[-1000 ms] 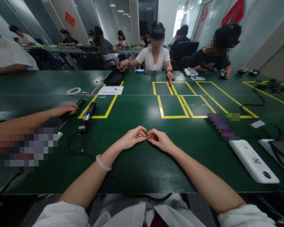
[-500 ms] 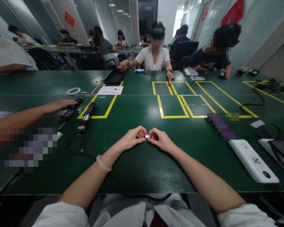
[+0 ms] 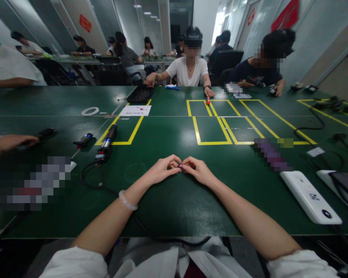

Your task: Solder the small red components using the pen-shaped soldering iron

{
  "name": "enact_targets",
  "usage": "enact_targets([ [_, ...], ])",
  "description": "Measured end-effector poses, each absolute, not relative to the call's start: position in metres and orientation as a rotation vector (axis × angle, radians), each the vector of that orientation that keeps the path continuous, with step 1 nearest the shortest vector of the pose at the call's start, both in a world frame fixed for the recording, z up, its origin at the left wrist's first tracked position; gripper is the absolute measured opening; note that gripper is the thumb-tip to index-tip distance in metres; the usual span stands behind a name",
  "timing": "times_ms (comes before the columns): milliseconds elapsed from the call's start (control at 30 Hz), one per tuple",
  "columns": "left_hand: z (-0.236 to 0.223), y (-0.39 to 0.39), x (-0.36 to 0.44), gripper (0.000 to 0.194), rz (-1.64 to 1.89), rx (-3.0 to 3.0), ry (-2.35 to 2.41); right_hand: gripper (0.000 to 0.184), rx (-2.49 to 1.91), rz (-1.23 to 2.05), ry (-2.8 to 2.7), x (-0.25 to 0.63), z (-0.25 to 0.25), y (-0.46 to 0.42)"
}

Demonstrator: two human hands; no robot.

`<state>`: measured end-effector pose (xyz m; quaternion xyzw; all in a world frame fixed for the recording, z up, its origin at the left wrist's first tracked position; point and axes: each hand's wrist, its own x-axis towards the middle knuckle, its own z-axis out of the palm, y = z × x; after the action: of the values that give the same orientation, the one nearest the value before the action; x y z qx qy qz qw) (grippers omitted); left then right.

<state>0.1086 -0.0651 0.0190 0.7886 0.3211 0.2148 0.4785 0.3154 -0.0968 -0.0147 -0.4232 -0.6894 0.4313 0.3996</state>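
My left hand and my right hand meet fingertip to fingertip just above the green table. Both are closed in a pinch around one tiny piece, dark with a pinkish spot. Its kind is too small to make out, and the fingers cover most of it. A pale bracelet circles my left wrist.
Left of my hands lie cabled cylindrical devices and a co-worker's hand. A white power bank lies on the right. Yellow tape frames mark the table; a black tray sits farther back.
The tiny piece has lost its bright glint, and my fingertips have drawn slightly closer. At left, the co-worker's hand has moved left with a dark object, leaving a cylindrical device behind.
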Motion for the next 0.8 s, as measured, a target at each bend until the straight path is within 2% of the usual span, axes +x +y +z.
enact_targets([
  [100,0.02,-0.067,0.11,0.03,0.529,1.998,0.781,0.028,-1.024,1.246,-1.618,0.315,-0.019,-0.093],
  [233,0.021,-0.069,0.111,0.022,0.548,2.079,0.811,0.033,-0.964,1.359,-1.533,0.314,-0.023,-0.09],
  [467,0.022,-0.067,0.109,0.019,0.585,2.087,0.855,0.031,-0.954,1.261,-1.574,0.313,-0.023,-0.093],
  [667,0.028,-0.064,0.104,0.029,0.555,2.119,0.871,0.022,-0.992,1.242,-1.618,0.314,-0.024,-0.092],
  [800,0.032,-0.043,0.077,0.038,0.717,2.238,1.128,0.022,-1.034,1.183,-1.619,0.316,-0.025,-0.09],
])
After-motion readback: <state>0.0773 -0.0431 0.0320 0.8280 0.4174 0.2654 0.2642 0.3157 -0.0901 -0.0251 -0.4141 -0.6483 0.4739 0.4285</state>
